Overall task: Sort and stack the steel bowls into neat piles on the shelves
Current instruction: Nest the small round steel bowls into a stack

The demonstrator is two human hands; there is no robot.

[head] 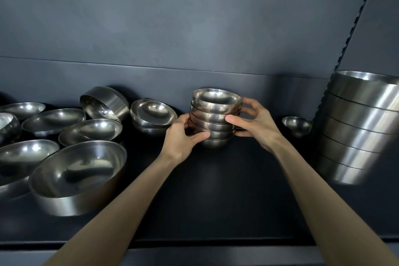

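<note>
Two bare arms reach forward from the near edge onto a dark shelf [216, 190] holding steel bowls. Both hands grip a small stack [214, 119] of about six nested bowls, which stands mid-shelf toward the far side. The left hand [183, 138] wraps the stack's lower left, with its thumb laid across the front. The right hand [252, 123] holds the right side, thumb pressed on the middle bowls and fingers curled round behind. The bowls in this stack sit slightly askew, so the hands seem to be squaring it up. At the far right stands a tall stack [362, 131] of large straight-sided bowls, neatly nested and apparently finished. Between the two stacks a lone bowl [296, 124], small and upright, sits apart and unstacked. Most of the work looks undone: the left half of the shelf is crowded with loose bowls [71, 119] of mixed sizes. They include a big bowl [79, 177] nearest the camera, a tilted bowl [103, 103] leaning at the far side, and a short pair [153, 115] just left of the small stack. The frame's edges cut off the leftmost bowls and the tall stack's right side. The small stack's base is in shadow, so it is unclear whether it rests on the shelf or is slightly lifted. The fingertips behind it are hidden. Wide-angle distortion makes the sizes hard to compare, and only this one shelf is visible.
</note>
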